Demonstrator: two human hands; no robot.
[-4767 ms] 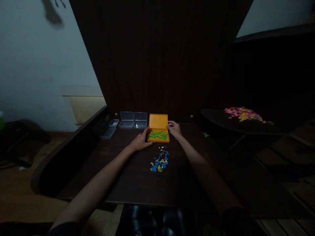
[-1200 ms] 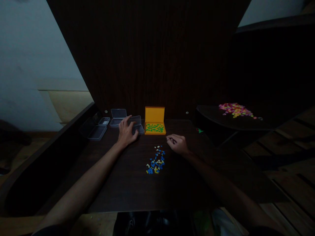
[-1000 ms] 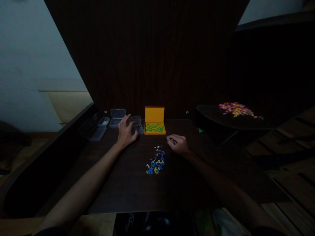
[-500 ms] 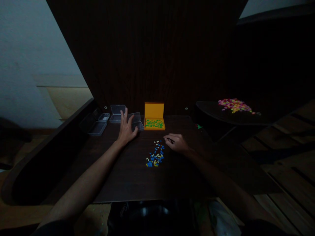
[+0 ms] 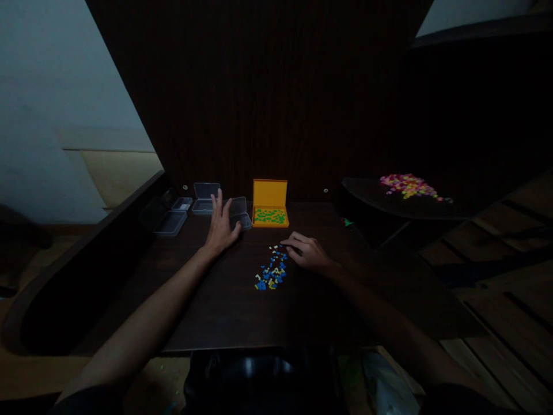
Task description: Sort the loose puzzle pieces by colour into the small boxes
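Note:
My left hand [image 5: 222, 229] is spread with its fingers apart, over the table beside an open clear plastic box [image 5: 242, 220] that it partly covers. My right hand [image 5: 307, 252] lies low at the upper right of a scatter of tiny blue, white and yellow building bricks [image 5: 272, 274]. Its index finger reaches out to a small blue piece at the far end of the scatter; the thumb is apart below. I see nothing held in it. Behind the bricks stands an open yellow box [image 5: 270, 192], with many green pieces [image 5: 270, 216] lying in its base.
More open clear boxes stand at the back left, one [image 5: 170, 223] by the side panel and another [image 5: 206, 190] by the back panel. A heap of pink and yellow pieces [image 5: 408, 185] lies on a raised shelf [image 5: 367, 193] at right. A small green thing [image 5: 348, 222] sits below it.
My right hand has shifted slightly left, and its index finger has stretched out from a curled pose toward the far bricks. My left hand stays nearly still. The view has shifted a little.

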